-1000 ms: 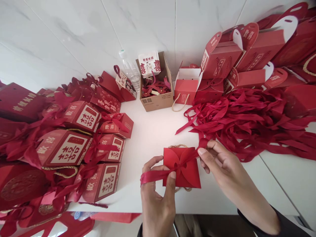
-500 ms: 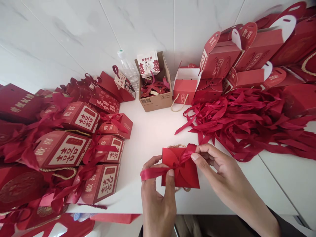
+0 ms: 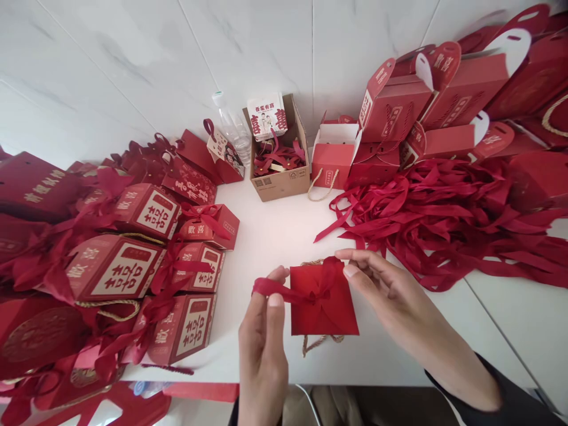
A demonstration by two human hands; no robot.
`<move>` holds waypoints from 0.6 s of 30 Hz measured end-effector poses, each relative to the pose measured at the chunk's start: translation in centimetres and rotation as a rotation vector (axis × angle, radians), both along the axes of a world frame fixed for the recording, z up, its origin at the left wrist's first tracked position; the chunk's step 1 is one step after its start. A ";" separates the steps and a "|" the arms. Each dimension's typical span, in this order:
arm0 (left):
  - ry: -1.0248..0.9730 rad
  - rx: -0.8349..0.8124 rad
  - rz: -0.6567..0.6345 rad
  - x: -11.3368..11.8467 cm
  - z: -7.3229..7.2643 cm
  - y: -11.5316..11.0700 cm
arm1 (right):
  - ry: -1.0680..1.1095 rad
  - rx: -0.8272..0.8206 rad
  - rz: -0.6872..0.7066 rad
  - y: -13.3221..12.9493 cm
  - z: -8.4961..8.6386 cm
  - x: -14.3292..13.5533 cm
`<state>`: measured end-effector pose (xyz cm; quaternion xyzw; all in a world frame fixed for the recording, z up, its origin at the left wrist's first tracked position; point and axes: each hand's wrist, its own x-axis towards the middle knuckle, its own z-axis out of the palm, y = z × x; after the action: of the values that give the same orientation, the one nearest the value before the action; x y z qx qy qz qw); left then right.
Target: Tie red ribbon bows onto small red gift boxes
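Observation:
A small red box [image 3: 323, 316] with overlapping rounded flaps sits near the table's front edge, gold cord showing above and below it. A dark red ribbon [image 3: 288, 291] is knotted at the middle of its top. My left hand [image 3: 266, 337] is at the box's left side, with the ribbon's left tail lying across its fingers near the thumb. My right hand [image 3: 386, 296] is at the upper right corner, thumb and index finger apart beside the ribbon's other end, nothing visibly held between them.
Finished-looking red boxes with bows [image 3: 128, 269] crowd the left. Loose ribbons [image 3: 426, 213] are heaped at the right, before stacked red boxes [image 3: 394, 109]. A cardboard box [image 3: 284, 188], a plastic bottle [image 3: 233, 127] and an open red box [image 3: 331, 160] stand by the wall.
My left hand has moved left and its thumb has come off the box. The fingers of my right hand have parted from the ribbon. More gold cord shows below the box.

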<state>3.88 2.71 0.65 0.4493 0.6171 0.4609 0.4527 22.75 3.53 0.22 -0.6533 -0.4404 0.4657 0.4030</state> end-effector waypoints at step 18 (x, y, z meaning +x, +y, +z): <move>-0.067 0.073 -0.332 -0.2 0.0 5.9 | 0.088 -0.042 0.262 3.9 -0.9 1.6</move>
<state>3.67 8.58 0.68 0.5457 0.5020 0.4165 0.5261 24.36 7.39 -0.68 -0.5775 -0.4939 0.5518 0.3437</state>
